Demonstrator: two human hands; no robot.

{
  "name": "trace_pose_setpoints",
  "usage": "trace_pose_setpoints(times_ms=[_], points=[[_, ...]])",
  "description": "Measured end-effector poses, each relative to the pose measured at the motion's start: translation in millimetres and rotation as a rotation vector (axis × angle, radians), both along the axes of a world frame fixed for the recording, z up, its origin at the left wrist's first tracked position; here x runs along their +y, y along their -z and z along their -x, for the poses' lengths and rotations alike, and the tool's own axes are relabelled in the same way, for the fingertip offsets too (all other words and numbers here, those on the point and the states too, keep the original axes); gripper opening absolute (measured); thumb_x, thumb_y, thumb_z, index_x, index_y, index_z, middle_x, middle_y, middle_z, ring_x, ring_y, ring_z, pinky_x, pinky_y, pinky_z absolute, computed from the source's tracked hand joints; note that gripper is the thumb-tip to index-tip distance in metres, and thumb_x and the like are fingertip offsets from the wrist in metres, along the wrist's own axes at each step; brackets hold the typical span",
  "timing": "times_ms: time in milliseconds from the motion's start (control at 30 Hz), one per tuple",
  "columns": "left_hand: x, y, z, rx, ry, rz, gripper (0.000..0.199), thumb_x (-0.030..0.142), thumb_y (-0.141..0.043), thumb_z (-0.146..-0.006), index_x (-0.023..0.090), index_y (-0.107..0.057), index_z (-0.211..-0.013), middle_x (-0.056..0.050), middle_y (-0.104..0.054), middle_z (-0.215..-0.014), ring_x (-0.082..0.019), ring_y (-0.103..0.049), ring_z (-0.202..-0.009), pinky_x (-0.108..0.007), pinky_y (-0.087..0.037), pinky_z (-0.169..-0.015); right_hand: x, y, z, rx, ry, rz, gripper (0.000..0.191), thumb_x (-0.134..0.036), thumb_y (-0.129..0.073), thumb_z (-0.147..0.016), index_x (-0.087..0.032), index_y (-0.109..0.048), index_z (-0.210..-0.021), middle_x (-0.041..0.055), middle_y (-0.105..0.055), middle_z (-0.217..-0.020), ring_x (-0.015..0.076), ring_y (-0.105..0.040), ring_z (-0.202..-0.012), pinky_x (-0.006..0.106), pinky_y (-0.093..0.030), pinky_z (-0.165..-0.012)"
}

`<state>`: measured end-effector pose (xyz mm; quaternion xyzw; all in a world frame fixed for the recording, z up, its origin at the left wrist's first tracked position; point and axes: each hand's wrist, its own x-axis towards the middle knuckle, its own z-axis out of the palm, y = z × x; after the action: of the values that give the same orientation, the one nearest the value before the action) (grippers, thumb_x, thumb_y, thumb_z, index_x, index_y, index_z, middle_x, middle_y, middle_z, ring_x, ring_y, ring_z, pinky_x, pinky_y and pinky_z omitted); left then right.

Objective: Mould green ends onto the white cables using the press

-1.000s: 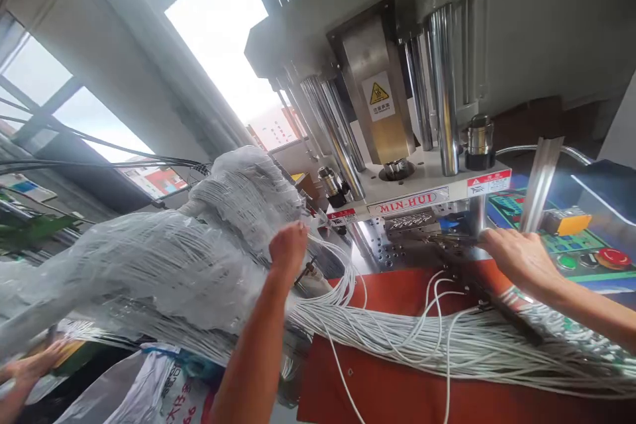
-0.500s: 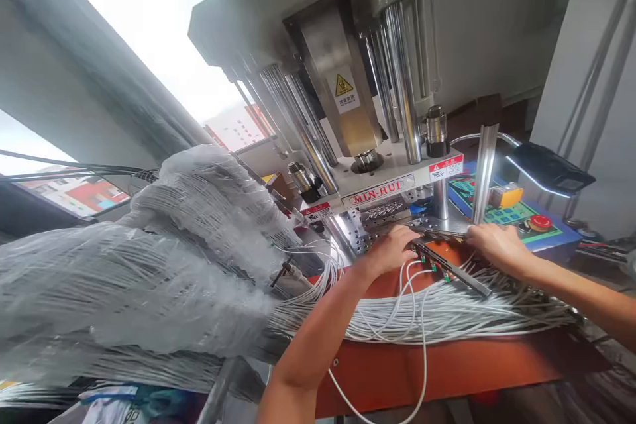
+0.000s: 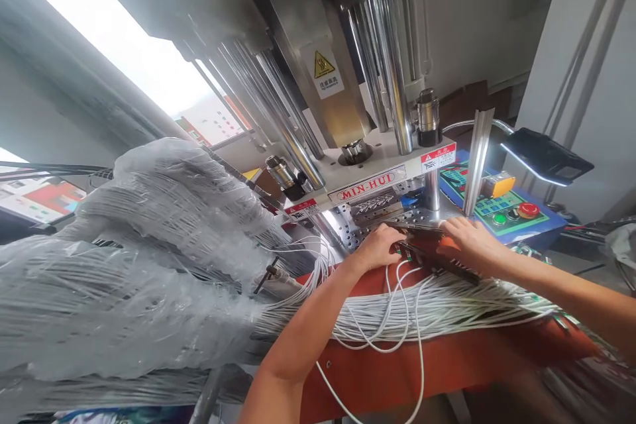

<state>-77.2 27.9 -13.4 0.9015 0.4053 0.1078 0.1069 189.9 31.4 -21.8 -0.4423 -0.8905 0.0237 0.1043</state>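
Observation:
My left hand [image 3: 382, 246] has its fingers curled over the left end of a dark metal mould plate [image 3: 422, 237] in front of the press. At the plate's right end, my right hand [image 3: 470, 240] grips it from above, thumb side hidden. A dark metal bar [image 3: 450, 266] slants below the plate toward the lower right; whether the two are joined I cannot tell. Small green-and-silver connectors [image 3: 408, 256] on white cables stick out near my left fingers. Beneath both hands lies a thick spread of white cables [image 3: 397, 318].
The press [image 3: 368, 187], with its steel columns, stands just beyond my hands. A blue control box [image 3: 521, 222] with a red button and a black lamp [image 3: 546, 156] are on the right. Plastic-wrapped cable bundles [image 3: 163, 265] fill the left. An orange-red table [image 3: 387, 377] supports the loose cables.
My right hand has come closer to my left, and the plate and bar have shifted and tilted between them. The view has moved nearer the press.

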Motion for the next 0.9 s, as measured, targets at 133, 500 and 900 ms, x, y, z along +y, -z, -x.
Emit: trace_pose_setpoints(times_ms=[133, 500, 900], points=[[-10, 0.0, 4, -0.016, -0.039, 0.001, 0.034, 0.026, -0.066, -0.075, 0.021, -0.067, -0.109, -0.004, -0.069, -0.104, -0.021, -0.056, -0.099, -0.033, -0.045, -0.094, -31, 4.4, 16, 0.029, -0.092, 0.148, 0.058, -0.028, -0.061, -0.08, -0.022, -0.043, -0.134, 0.0098, -0.066, -0.104, 0.0272, -0.063, -0.092, 0.034, -0.045, -0.067], [12, -18.2, 38, -0.08, -0.528, -0.237, 0.045, 0.022, -0.073, -0.068, 0.024, -0.067, -0.113, -0.004, -0.069, -0.11, -0.025, -0.055, -0.109, -0.04, -0.045, -0.097, 57, -6.5, 60, -0.012, -0.275, -0.275, 0.021, -0.023, -0.052, -0.089, -0.018, -0.061, -0.108, 0.0099, -0.068, -0.098, 0.0254, -0.061, -0.088, 0.035, -0.041, -0.071], [73, -2.3, 93, -0.519, -0.923, 0.065, 0.032, 0.028, -0.077, -0.07, 0.019, -0.069, -0.099, -0.007, -0.072, -0.103, -0.026, -0.066, -0.099, -0.041, -0.05, -0.093, 183, 4.0, 133, 0.32, -0.21, -0.042, 0.042, -0.034, -0.062, -0.081, -0.025, -0.062, -0.122, 0.0082, -0.069, -0.11, 0.0306, -0.059, -0.108, 0.043, -0.048, -0.092]])
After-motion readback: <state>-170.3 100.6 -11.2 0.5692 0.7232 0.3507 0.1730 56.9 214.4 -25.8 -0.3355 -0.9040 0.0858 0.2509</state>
